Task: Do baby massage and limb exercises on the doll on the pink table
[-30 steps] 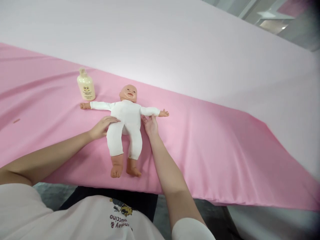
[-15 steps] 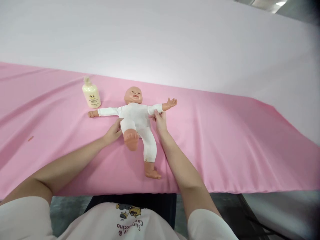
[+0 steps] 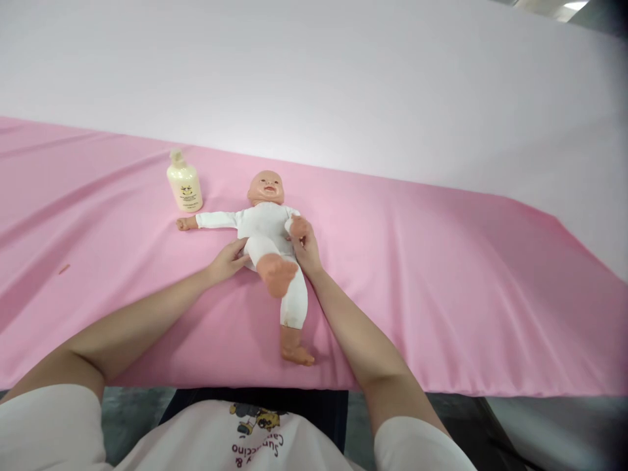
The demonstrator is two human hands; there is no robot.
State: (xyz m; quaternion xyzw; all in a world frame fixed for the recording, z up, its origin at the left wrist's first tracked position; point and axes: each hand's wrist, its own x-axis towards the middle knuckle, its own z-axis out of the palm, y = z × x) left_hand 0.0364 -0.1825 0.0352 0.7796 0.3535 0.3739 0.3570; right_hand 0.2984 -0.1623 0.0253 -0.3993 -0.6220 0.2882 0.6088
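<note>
- Pink cloth (image 3: 441, 275) carries a doll (image 3: 267, 229) lying face-up, near a cream bottle (image 3: 184, 188).
- Left hand (image 3: 228, 260) rests open-fingered against its hip.
- Right hand (image 3: 305, 245) grips its arm.

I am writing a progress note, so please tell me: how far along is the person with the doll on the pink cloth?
Done: the doll lies face up on the pink cloth, in its white suit. In hand: the right hand holds one doll arm against the chest; the left hand is at the thigh of the raised leg. Left: the other arm and leg lie flat, and the cream bottle stands untouched.
</note>
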